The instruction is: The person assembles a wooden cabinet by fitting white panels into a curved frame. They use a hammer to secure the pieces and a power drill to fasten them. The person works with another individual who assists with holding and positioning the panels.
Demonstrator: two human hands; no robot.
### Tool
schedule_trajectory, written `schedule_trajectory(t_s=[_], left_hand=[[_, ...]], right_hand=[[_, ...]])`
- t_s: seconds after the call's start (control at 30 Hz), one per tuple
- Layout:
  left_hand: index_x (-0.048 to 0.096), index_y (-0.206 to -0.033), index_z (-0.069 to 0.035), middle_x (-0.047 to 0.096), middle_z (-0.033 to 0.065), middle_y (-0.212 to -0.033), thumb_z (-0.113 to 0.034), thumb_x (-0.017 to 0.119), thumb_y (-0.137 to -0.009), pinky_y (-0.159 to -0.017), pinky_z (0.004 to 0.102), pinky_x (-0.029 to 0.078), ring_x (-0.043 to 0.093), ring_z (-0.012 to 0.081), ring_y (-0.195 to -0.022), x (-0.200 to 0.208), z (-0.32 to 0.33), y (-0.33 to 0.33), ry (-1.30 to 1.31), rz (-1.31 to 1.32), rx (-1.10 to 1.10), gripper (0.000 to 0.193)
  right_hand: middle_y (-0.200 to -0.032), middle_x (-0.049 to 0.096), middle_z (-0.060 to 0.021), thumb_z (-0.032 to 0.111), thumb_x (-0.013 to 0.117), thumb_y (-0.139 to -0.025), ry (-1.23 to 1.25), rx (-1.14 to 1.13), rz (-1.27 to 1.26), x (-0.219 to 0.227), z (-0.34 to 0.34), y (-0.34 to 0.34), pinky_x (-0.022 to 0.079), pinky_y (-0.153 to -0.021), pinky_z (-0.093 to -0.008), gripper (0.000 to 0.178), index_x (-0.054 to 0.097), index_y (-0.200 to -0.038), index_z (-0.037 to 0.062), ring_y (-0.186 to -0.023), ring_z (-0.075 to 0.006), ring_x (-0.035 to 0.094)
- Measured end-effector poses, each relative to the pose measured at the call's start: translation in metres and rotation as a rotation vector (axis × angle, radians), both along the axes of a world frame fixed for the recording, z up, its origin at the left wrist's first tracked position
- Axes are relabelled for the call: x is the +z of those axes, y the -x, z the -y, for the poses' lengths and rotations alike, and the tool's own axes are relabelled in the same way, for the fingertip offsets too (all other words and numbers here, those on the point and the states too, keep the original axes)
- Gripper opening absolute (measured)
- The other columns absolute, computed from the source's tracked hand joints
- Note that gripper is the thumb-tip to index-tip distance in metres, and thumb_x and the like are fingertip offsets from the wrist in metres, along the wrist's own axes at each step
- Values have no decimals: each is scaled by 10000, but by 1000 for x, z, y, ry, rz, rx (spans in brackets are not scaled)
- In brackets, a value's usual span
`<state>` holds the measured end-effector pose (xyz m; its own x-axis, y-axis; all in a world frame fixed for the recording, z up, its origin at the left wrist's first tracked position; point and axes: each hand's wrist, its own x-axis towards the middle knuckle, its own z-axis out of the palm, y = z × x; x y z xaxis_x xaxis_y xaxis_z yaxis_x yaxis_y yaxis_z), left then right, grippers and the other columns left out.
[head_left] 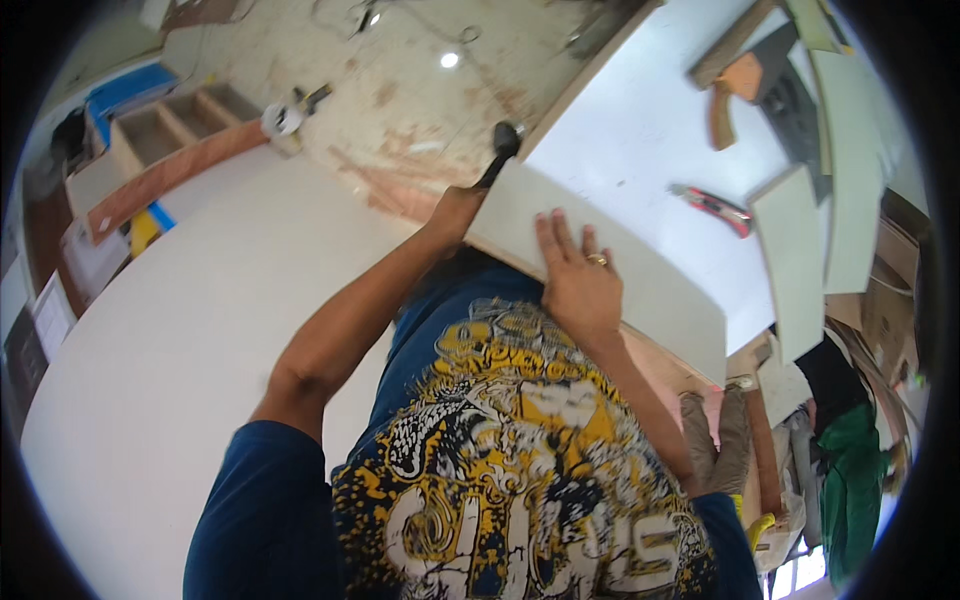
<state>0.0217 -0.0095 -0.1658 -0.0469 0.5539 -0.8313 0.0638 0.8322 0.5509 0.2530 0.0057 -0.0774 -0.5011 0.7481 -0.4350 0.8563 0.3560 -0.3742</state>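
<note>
Printed blue shirt (520,430) fills the foreground; left hand (460,212) grasps a black tool (500,160); right hand (582,292) lies released and flat on a pale board (665,285).

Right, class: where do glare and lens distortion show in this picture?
Head view: a small bright spot, probably glare, on the floor; head view: the pale panel under the right hand has a bowed edge; head view: dark fisheye rim.

Panel (640,270): long, off-white, flat along the bench's (640,110) near edge, left end at the near-left corner. Black tool (498,160): I've got it by the handle, tilted, rounded dark head just beside that corner.
</note>
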Motion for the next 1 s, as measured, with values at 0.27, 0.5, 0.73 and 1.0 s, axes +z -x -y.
schedule_trajectory(t_s=[0.27,0.5,0.73,1.0], left_hand=[[588,-1358,7,646,31,-816,-298,563,-956,-539,209,409,526,74,-617,140,-43,41,137,16,-71,505],[557,-1374,50,699,139,-1107,-318,576,-934,-911,237,453,599,140,-997,160,-37,4,56,-111,-74,575],[601,-1318,60,707,171,-1087,-289,559,-926,-916,255,459,612,162,-978,155,-46,-2,83,-183,-84,526],[625,-1290,21,699,61,-898,-217,511,-978,-656,324,505,626,190,-722,14,-18,-5,10,45,28,409]], right_hand=[[-1558,419,-78,95,553,-861,85,-30,39,-6,12,10,431,-1045,-599,656,410,-1494,190,-1303,-450,518],[-1546,431,-99,113,540,-869,84,-7,23,-3,6,6,445,-1016,-620,641,409,-1495,164,-1270,-474,538],[-1550,420,-118,124,521,-885,90,7,11,-5,8,7,441,-1003,-644,624,402,-1497,151,-1260,-506,532],[-1545,435,-89,105,567,-852,6,-2,31,1,-5,3,458,-1010,-607,665,406,-1494,162,-1267,-463,545]])
